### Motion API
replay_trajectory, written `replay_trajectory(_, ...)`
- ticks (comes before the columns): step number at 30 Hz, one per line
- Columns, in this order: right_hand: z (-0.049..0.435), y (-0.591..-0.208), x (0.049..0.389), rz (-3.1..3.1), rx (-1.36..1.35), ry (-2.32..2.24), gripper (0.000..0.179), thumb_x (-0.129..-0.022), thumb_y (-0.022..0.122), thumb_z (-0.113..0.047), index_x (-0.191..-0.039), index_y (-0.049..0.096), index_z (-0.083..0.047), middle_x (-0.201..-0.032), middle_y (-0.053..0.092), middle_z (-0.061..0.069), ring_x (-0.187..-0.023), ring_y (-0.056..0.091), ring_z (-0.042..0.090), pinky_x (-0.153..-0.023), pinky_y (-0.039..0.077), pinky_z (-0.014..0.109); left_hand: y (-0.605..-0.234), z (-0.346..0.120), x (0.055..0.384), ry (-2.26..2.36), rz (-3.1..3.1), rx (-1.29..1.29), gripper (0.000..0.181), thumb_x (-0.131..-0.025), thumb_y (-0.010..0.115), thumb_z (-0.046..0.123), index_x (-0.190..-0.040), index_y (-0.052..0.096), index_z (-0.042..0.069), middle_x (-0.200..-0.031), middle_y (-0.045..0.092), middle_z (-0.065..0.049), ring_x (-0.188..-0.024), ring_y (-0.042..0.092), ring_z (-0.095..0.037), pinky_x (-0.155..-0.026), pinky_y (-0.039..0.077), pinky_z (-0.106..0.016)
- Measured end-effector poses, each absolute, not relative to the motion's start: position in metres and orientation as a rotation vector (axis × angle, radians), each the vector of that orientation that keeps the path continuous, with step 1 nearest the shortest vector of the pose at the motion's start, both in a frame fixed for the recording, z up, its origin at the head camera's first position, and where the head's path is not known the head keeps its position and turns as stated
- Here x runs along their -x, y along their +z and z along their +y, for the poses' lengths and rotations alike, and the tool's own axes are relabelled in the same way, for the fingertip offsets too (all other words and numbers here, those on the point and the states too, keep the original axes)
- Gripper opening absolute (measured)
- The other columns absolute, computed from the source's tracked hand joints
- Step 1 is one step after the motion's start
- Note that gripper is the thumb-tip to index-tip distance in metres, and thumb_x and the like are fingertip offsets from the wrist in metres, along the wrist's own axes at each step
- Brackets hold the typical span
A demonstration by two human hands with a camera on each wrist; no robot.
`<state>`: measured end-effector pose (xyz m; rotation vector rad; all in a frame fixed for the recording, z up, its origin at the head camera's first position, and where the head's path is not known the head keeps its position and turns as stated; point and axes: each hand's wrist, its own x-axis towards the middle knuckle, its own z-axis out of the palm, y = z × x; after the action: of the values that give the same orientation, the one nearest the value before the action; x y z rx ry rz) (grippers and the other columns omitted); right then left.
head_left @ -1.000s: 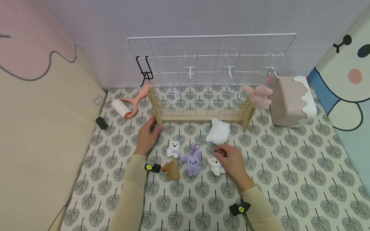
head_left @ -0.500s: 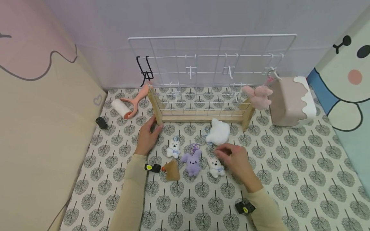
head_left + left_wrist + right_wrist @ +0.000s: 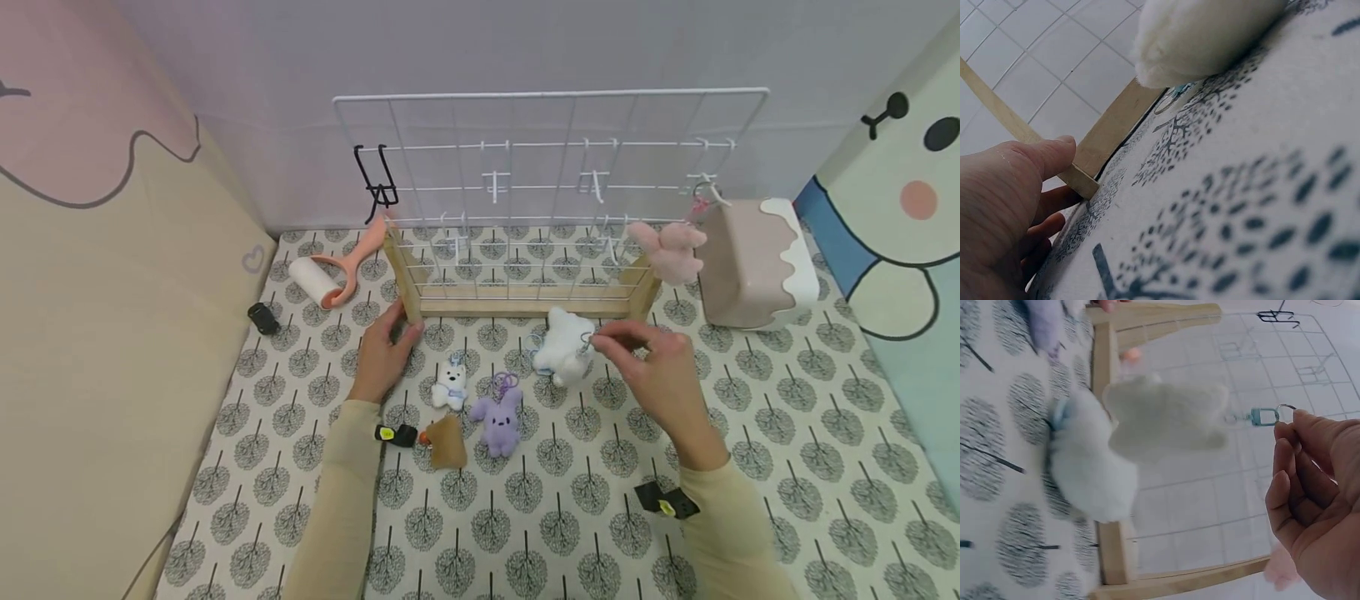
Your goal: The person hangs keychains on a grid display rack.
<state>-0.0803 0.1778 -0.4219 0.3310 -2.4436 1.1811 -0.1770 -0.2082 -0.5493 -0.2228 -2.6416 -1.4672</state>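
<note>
While my left hand (image 3: 382, 354) grips the wooden foot (image 3: 403, 279), my right hand (image 3: 663, 379) pinches the ring (image 3: 1286, 405), the small white plush (image 3: 1166, 422) dangling beside the larger white plush (image 3: 1088, 465); I judge this lifting, next calling for careful aim at a hook (image 3: 597, 185).

A small, fluffy white plush keychain (image 3: 1169, 419) hangs at nine o'clock from the right hand (image 3: 667, 383), which pinches its metal ring (image 3: 1285, 405); a light-blue clasp (image 3: 1256, 417) links ring and plush. Toward twelve o'clock stands a white wire rack (image 3: 551, 93), its wooden foot (image 3: 406, 281) at ten o'clock gripped by the left hand (image 3: 382, 356)
</note>
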Motion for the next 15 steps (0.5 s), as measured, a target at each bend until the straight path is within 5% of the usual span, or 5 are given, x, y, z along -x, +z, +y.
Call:
replay_trajectory(7,0.184,-0.392,0.1,-2.341,-0.26,1.241,0.004,-0.089,0.084,-0.001,-0.091,0.081,-0.001,-0.084,0.079,0.012,-0.072,0.062,-0.009,-0.068,0.049,0.009,-0.548,-0.209,0.177,-1.456,-2.649,0.215,0.061,-0.105,0.067,0.032,-0.162,0.045,0.027,-0.153,0.06,-0.006,-0.148,0.048,-0.027,-0.126,0.031,-0.049)
replay_trajectory(15,0.184,-0.381,0.121,-2.229,-0.116,1.339,0.004,-0.093,0.078,0.002,-0.094,0.079,0.005,-0.09,0.077,0.02,-0.076,0.067,-0.003,-0.076,0.055,0.011,-0.545,-0.208,0.176,-1.431,-2.664,0.22,0.063,-0.105,0.068,0.03,-0.163,0.044,0.026,-0.153,0.059,-0.008,-0.148,0.048,-0.028,-0.126,0.031,-0.049)
